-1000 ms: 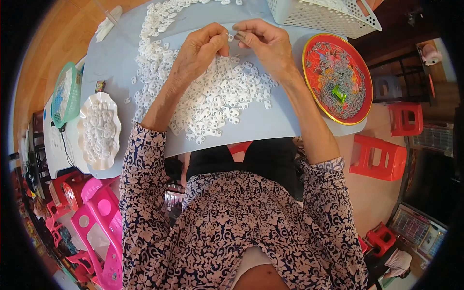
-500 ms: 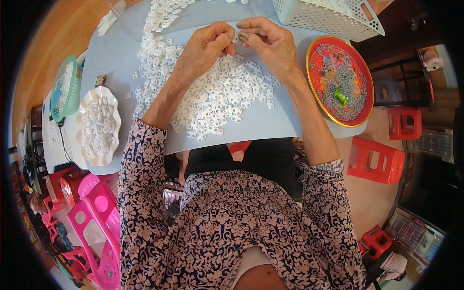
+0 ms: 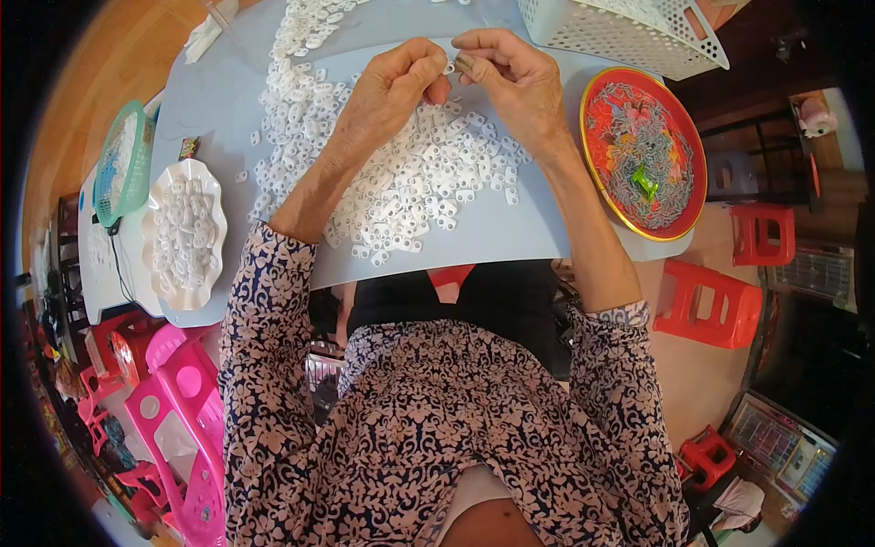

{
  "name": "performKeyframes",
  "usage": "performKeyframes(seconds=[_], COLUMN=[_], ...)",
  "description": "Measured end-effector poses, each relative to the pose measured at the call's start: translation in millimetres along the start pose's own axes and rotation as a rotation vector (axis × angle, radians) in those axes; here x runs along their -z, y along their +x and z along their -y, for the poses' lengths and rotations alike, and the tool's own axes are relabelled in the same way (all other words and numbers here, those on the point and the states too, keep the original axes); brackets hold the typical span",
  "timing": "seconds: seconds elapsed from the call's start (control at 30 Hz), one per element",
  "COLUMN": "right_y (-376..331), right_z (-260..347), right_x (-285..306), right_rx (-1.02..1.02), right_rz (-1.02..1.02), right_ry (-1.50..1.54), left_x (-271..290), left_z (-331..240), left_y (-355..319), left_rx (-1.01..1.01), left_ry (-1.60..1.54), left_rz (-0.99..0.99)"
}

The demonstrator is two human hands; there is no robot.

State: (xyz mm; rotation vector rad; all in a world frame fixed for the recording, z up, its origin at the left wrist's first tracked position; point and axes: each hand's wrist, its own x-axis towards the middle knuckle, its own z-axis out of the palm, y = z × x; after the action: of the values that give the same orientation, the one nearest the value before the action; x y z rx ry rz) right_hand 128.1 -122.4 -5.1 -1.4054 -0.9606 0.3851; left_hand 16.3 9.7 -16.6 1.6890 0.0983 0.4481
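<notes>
Above a heap of small white plastic pieces with two holes point(image 3: 415, 187), both of my hands meet near the table's far middle. My left hand point(image 3: 401, 87) is closed, pinching one white two-holed piece point(image 3: 448, 67) between thumb and forefinger. Facing it, my right hand point(image 3: 519, 87) has thumb and forefinger drawn together beside that piece. Whatever sits in the right fingertips is too small to make out. To the right lies a round red tray point(image 3: 591, 155) with a gold rim, holding many thin grey screw-like pieces point(image 3: 670, 196) and a shiny green wrapper point(image 3: 645, 185).
A wavy-edged white dish point(image 3: 217, 196) of finished-looking white parts stands at the left, beside a green basket point(image 3: 144, 173). A perforated pale basket point(image 3: 629, 50) occupies the far right. Pink chairs point(image 3: 187, 392) and red stools point(image 3: 711, 305) flank the grey table point(image 3: 483, 242).
Both hands stay nearly in place, with the right shifted very slightly right and up. The left still pinches the white piece.
</notes>
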Motion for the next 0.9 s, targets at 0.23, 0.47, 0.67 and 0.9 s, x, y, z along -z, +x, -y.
performKeyframes(seconds=[0.23, 0.47, 0.67, 0.9], right_y=[-0.1, -0.7, -2.2, -4.3], right_z=[-1.1, -1.2, 7.2, 11.2], right_x=[0.2, 1.0, -3.4, -3.8], right_rx=[0.015, 0.090, 0.148, 0.253], right_rz=[0.014, 0.062, 0.079, 0.071], right_ry=[0.006, -0.037, -0.102, -0.330], left_x=[-2.6, -1.4, -7.0, -18.2], left_z=[0.3, 1.5, 3.8, 3.8], left_y=[-0.3, 0.2, -0.7, -2.1], left_rx=[-0.019, 0.026, 0.105, -0.038], left_ry=[0.010, 0.011, -0.294, -0.156], left_rz=[-0.007, 0.030, 0.042, -0.083])
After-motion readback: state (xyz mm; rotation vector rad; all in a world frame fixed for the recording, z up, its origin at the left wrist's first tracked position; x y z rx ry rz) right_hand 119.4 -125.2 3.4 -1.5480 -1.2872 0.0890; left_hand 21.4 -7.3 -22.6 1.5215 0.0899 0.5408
